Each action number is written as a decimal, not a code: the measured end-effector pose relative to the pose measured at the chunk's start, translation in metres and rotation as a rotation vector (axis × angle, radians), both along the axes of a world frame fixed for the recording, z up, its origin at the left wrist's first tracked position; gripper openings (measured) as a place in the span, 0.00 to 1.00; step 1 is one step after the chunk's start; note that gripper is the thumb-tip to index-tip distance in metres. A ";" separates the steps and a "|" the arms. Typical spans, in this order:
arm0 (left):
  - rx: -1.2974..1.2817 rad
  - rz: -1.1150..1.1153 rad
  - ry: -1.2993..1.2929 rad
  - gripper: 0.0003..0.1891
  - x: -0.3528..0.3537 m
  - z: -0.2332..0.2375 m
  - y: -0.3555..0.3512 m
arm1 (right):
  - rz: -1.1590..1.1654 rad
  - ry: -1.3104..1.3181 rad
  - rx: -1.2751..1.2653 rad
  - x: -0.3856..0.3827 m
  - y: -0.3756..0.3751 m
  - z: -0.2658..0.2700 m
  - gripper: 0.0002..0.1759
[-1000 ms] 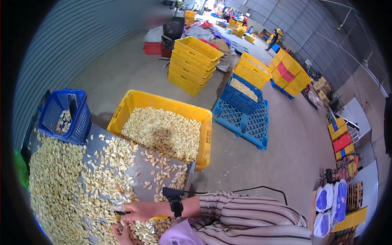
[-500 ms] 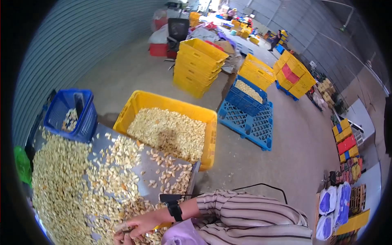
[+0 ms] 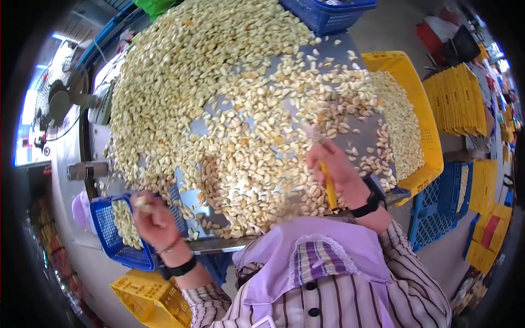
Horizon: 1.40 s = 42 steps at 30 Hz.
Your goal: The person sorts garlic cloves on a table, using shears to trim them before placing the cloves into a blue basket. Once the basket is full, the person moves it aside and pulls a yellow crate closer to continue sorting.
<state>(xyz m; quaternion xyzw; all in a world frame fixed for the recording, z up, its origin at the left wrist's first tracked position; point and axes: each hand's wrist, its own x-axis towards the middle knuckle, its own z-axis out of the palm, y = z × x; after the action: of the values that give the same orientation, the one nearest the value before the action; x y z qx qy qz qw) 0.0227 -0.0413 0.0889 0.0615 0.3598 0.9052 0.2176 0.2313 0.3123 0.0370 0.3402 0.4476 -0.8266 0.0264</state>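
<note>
Pale garlic cloves (image 3: 246,136) are spread thickly over a grey metal table (image 3: 367,143). My left hand (image 3: 156,221), fingers curled, pinches a pale clove at its fingertips beside a small blue basket (image 3: 103,227) holding more cloves. Over the right part of the spread, my right hand (image 3: 342,175) is closed around a yellow-handled tool (image 3: 328,188). The handle points back toward my body, and the tool's far end is blurred above the cloves.
At the table's right stands a yellow crate (image 3: 429,128) of cloves. Another blue basket (image 3: 328,17) sits at the far edge. A fan (image 3: 57,104) stands at left, and a yellow crate (image 3: 150,298) lies below. Stacked yellow crates (image 3: 455,101) and a blue pallet (image 3: 429,221) are at right.
The view has swung from the room down to the table. My left hand now shows beside the small blue basket; my right hand is over the cloves with the yellow handle visible.
</note>
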 end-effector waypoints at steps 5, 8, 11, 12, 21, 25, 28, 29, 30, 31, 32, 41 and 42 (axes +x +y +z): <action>-0.931 0.660 0.217 0.16 -0.068 0.040 -0.158 | -0.164 0.102 -0.026 -0.004 0.017 -0.005 0.15; -2.500 0.573 1.098 0.20 -0.074 0.051 -0.158 | -0.171 0.052 -0.042 -0.010 0.019 -0.006 0.15; -2.303 0.695 1.302 0.23 -0.072 0.055 -0.079 | -0.104 0.050 0.064 -0.022 0.021 -0.010 0.15; -2.163 0.667 1.185 0.24 -0.074 0.048 -0.056 | -0.109 0.013 0.085 -0.029 0.019 -0.007 0.16; -1.420 0.281 0.891 0.21 -0.143 -0.067 0.107 | 0.028 -0.122 0.373 -0.110 0.047 0.005 0.22; -1.441 0.363 0.972 0.19 -0.195 -0.083 0.144 | 0.087 -0.109 0.613 -0.179 0.073 0.009 0.20; -1.363 0.504 1.051 0.19 -0.241 -0.087 0.172 | 0.098 -0.066 0.743 -0.241 0.097 -0.002 0.21; -1.365 0.509 1.049 0.19 -0.252 -0.090 0.180 | 0.134 -0.059 0.950 -0.264 0.107 -0.015 0.22; -1.409 0.519 1.046 0.19 -0.260 -0.091 0.188 | 0.171 -0.053 1.156 -0.284 0.115 -0.027 0.24; -1.454 0.526 1.040 0.19 -0.265 -0.095 0.194 | 0.176 -0.055 1.156 -0.304 0.116 -0.032 0.24; -1.437 0.612 1.060 0.19 -0.267 -0.098 0.200 | 0.170 -0.030 1.132 -0.323 0.112 -0.040 0.25; -1.265 -0.260 0.537 0.23 -0.229 -0.104 0.208 | 0.659 -0.218 0.717 -0.368 0.052 -0.019 0.27; -1.189 -0.359 0.444 0.23 -0.223 -0.099 0.209 | 0.565 0.115 1.133 -0.356 0.042 -0.039 0.26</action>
<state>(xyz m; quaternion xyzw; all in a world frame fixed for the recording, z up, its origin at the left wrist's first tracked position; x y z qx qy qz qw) -0.2002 0.1673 -0.0101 0.1751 0.8190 0.4677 0.2825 -0.1249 0.3548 -0.0017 0.1253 0.8887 -0.4396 0.0351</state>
